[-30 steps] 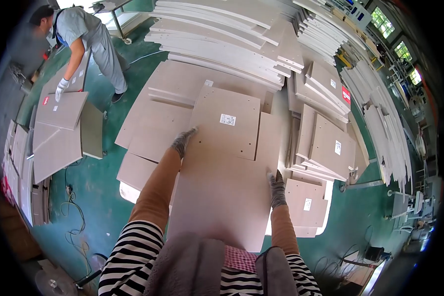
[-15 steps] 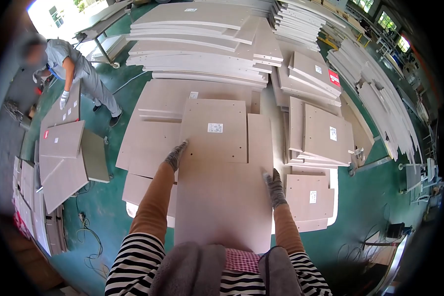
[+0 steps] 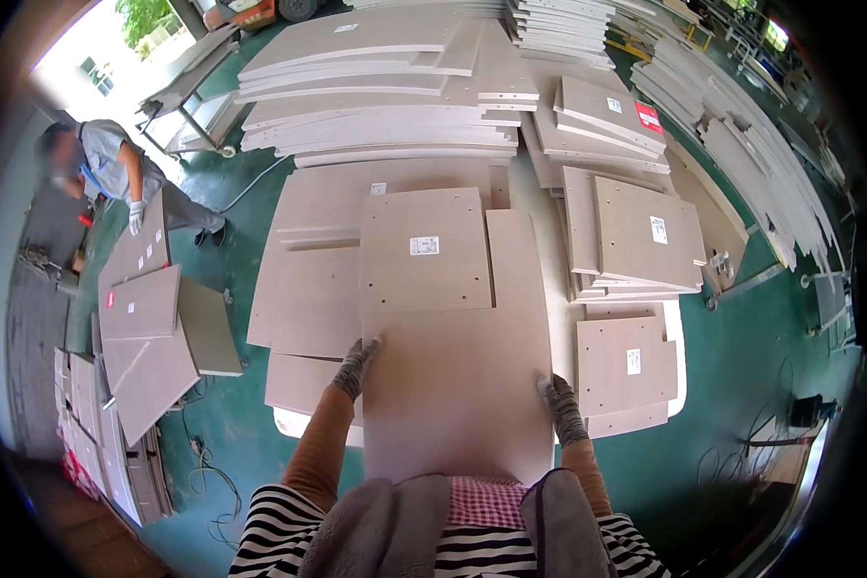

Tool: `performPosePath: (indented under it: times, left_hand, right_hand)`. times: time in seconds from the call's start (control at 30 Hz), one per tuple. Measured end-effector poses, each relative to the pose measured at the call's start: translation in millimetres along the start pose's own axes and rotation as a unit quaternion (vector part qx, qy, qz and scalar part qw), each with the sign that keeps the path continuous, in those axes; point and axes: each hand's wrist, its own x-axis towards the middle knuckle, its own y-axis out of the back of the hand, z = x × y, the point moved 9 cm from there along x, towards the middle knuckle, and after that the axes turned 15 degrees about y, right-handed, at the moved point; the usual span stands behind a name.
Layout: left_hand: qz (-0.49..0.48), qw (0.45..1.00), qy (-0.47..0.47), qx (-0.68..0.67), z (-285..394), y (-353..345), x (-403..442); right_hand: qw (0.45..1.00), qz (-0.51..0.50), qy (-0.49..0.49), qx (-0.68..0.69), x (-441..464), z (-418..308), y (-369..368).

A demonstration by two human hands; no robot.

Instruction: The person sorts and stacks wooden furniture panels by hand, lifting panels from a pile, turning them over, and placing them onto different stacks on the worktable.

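A large plain brown panel [image 3: 458, 390] reaches from my body to a smaller labelled panel [image 3: 424, 250] with drilled holes. My left hand [image 3: 357, 368], in a grey glove, grips the plain panel's left edge. On its right edge is my right hand [image 3: 562, 407], gloved too and closed on it. The fingers of both hands are partly hidden at the edges. Beyond and to the left, more brown panels [image 3: 308, 299] lie under and beside these two.
Tall panel stacks [image 3: 376, 125] rise at the back. Labelled panels [image 3: 650, 231] are piled on the right. At the left a co-worker [image 3: 116, 159] bends over leaning boards [image 3: 140, 318]. A cable [image 3: 212, 482] lies on the green floor.
Both hands have slid nearer my body along the panel's edges. The view has shifted, and the co-worker's gloved hand now rests on the boards' top edge.
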Motion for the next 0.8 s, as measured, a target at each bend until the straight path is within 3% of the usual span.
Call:
performPosePath:
  times: [0.07,0.2,0.27,0.37,0.47,0.53,0.6,0.63,0.73,0.8]
  left_hand:
    - [0.06,0.997,-0.032,0.036,-10.3,15.6,7.9]
    - [0.058,0.997,-0.056,0.007,-37.9,23.7,-1.4]
    - [-0.038,0.996,-0.071,-0.049,-35.6,0.0,-38.1]
    - [-0.051,0.994,-0.062,-0.08,-38.2,-15.7,-84.3]
    - [-0.092,0.991,-0.085,-0.055,-25.6,-36.4,-108.9]
    - [-0.109,0.988,-0.091,-0.069,-27.0,-38.0,-113.0]
    - [-0.123,0.985,-0.093,-0.082,-21.9,-44.1,-121.6]
    - [-0.118,0.986,-0.093,-0.074,-18.0,-48.4,-131.1]
    - [-0.086,0.989,-0.11,-0.053,-18.8,-47.6,-143.4]
    - [-0.063,0.99,-0.122,-0.032,-20.3,-46.8,-152.6]
  right_hand:
    - [0.988,-0.014,0.051,-0.144,7.9,-1.4,5.0]
    - [0.984,0.043,0.139,-0.099,-4.2,-25.8,-6.7]
    - [0.99,0.024,0.108,-0.085,-3.1,-23.9,-10.3]
    - [0.967,0.025,0.218,-0.126,7.4,-14.0,-10.9]
    - [0.957,-0.014,0.262,-0.126,19.9,-10.7,-16.0]
    - [0.963,-0.017,0.254,-0.089,26.1,12.7,-12.4]
    - [0.993,-0.016,0.041,0.106,45.5,84.6,-11.2]
    - [0.991,-0.017,0.021,0.131,42.4,84.3,-11.5]
    - [0.991,-0.05,0.079,0.099,26.1,39.2,-13.6]
    - [0.985,-0.071,0.149,0.057,-2.4,-28.5,-15.1]
